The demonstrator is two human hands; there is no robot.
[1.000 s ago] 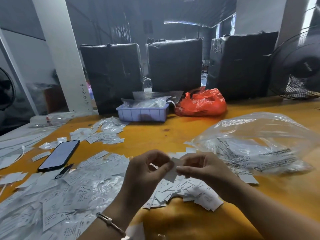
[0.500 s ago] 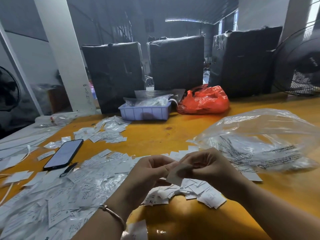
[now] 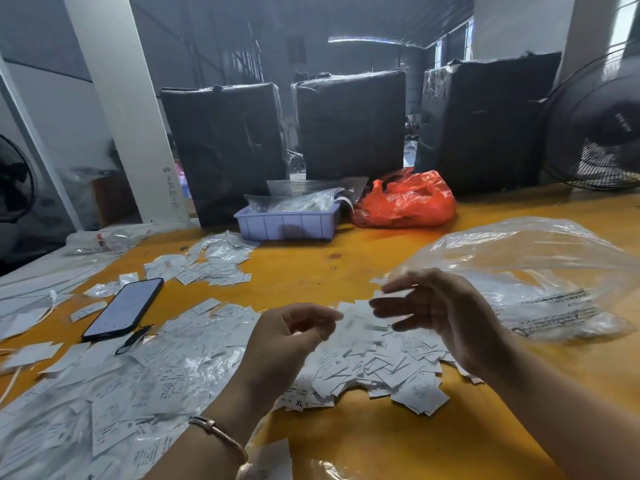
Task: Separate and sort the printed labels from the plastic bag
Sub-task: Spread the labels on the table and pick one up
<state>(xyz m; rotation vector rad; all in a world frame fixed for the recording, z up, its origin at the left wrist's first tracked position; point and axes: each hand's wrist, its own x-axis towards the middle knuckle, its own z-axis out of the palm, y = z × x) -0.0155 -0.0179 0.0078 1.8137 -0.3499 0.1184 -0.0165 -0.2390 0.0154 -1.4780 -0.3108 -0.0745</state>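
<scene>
Hovering apart, the right hand [image 3: 446, 313] shows spread fingers. Left hand [image 3: 287, 337] fingers curl; any pinch is unclear. Labels [image 3: 381, 362] heaped beneath point every way.

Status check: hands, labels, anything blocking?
Left hand loosely curled, right hand open, both empty, above label pile. Plastic bag beside right hand. Phone left, clear of pile.

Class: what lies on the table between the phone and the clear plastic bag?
In the head view, loose printed labels and both hands lie between the phone and the clear plastic bag.
</scene>
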